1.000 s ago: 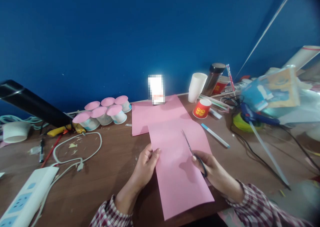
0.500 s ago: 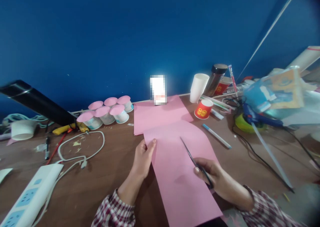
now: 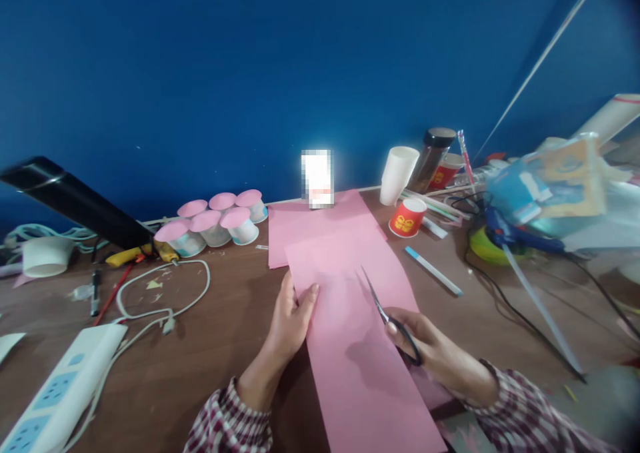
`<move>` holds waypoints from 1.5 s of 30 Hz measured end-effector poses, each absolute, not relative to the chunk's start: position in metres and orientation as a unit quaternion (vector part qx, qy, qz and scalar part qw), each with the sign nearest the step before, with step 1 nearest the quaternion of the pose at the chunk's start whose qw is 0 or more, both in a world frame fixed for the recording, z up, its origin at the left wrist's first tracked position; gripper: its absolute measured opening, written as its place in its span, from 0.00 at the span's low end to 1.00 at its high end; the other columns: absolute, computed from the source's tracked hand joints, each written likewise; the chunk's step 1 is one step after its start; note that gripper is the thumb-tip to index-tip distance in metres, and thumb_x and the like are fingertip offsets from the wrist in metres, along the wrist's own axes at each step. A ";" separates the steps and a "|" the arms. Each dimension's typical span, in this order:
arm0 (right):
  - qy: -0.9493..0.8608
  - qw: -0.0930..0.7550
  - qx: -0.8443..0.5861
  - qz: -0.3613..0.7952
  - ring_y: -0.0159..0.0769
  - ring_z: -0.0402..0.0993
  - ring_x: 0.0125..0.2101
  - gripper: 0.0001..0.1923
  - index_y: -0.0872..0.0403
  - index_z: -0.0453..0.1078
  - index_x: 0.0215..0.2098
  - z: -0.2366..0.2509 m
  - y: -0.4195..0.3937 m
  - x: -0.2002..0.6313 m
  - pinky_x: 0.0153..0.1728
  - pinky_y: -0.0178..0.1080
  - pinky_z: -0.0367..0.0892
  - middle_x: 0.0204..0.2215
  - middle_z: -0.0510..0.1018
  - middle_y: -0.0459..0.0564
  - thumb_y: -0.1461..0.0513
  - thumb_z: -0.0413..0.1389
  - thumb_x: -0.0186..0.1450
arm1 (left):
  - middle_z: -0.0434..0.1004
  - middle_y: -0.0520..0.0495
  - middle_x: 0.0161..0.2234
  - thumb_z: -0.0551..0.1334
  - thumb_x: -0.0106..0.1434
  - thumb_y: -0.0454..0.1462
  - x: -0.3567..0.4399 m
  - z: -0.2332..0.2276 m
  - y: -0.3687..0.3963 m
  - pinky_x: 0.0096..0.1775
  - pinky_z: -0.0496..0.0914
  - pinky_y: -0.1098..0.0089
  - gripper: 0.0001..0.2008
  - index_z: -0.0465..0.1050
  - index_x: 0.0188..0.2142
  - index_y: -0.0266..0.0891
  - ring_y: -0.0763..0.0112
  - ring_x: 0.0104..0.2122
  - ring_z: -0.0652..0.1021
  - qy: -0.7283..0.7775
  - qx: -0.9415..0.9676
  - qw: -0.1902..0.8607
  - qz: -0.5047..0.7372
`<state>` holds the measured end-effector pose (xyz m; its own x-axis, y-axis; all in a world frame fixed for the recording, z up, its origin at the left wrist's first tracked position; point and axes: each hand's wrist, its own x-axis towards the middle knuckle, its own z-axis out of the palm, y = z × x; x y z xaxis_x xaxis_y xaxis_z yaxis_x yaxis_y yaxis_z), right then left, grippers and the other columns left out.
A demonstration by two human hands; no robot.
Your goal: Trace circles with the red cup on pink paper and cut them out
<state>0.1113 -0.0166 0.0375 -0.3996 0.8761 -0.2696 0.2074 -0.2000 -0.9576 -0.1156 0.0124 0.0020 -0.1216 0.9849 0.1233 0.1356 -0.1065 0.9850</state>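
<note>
My left hand [image 3: 289, 321] pinches the left edge of a long pink paper sheet [image 3: 353, 346], thumb on top. My right hand [image 3: 430, 355] grips black-handled scissors [image 3: 387, 317], blades pointing up and away over the sheet's right half. The sheet runs from my lap across the brown table [image 3: 210, 353], its far end overlapping a second pink sheet [image 3: 310, 223] that lies flat by the blue wall.
Several upturned paper cups with pink bases [image 3: 213, 221] stand at the back left. A white cable [image 3: 160, 293] and power strip [image 3: 55, 400] lie left. A red cup [image 3: 407, 217], white cup stack [image 3: 397, 174], blue marker [image 3: 433, 270], glue gun [image 3: 520, 240] and clutter fill the right.
The held pink sheet has slid further away over the table and flattened. My left hand shifted its grip along the left edge. The scissors stayed over the sheet's right half.
</note>
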 end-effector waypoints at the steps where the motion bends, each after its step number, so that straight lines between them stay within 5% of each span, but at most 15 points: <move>1: -0.573 0.271 -0.476 0.610 0.27 0.51 0.23 0.18 0.56 0.66 0.30 0.037 -0.016 0.111 0.24 0.31 0.54 0.21 0.57 0.41 0.48 0.51 0.62 | 0.71 0.42 0.48 0.58 0.60 0.41 -0.115 0.002 0.012 0.48 0.64 0.63 0.21 0.61 0.52 0.39 0.62 0.48 0.71 0.534 0.526 0.401 0.526; 15: -0.606 0.260 -0.443 0.607 0.27 0.47 0.21 0.20 0.55 0.60 0.25 0.036 -0.007 0.108 0.21 0.32 0.48 0.20 0.53 0.39 0.48 0.49 0.63 | 0.72 0.43 0.45 0.58 0.59 0.41 -0.117 0.007 0.013 0.45 0.66 0.65 0.17 0.63 0.48 0.38 0.64 0.44 0.73 0.551 0.524 0.376 0.530; 25: -0.595 0.282 -0.451 0.603 0.27 0.54 0.21 0.17 0.56 0.66 0.29 0.030 0.001 0.105 0.22 0.31 0.53 0.20 0.61 0.41 0.50 0.55 0.60 | 0.73 0.44 0.42 0.58 0.59 0.41 -0.120 0.008 0.017 0.43 0.67 0.66 0.16 0.65 0.45 0.37 0.64 0.42 0.74 0.557 0.521 0.367 0.532; 45: -0.660 0.306 -0.416 0.546 0.27 0.50 0.21 0.19 0.55 0.62 0.25 0.044 0.074 0.080 0.21 0.32 0.51 0.19 0.56 0.39 0.48 0.51 0.60 | 0.74 0.42 0.43 0.59 0.59 0.42 -0.127 0.011 0.061 0.45 0.66 0.63 0.16 0.65 0.45 0.37 0.62 0.43 0.74 0.570 0.532 0.309 0.545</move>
<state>0.0797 0.0743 0.0443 -0.4672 0.8827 -0.0514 0.2146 0.0569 -0.9750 -0.1267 0.0608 0.0111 -0.2440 0.9428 0.2271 0.2695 -0.1590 0.9498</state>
